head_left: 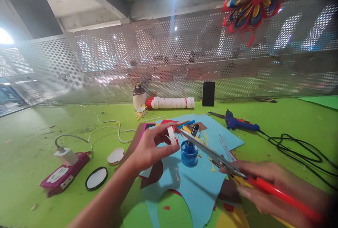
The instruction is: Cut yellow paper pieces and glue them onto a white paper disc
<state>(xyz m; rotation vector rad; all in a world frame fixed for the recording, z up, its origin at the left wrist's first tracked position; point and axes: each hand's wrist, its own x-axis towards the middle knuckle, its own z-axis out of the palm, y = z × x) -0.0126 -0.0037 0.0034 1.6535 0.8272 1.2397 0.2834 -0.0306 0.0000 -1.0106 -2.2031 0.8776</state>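
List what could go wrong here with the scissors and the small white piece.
The scissors in the right hand have their blade tips right at the left hand's fingers pinching the small white piece; a slip might nick them. The blades also pass just above the blue cup and may tip it.

Both forearms bare, no sleeves, rings or watch.

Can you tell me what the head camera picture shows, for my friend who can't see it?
A person's left hand pinches a small white-and-red paper piece while the right hand works red-handled scissors toward it. Below lie blue paper sheets on a green table, with a blue cup and a blue glue gun.
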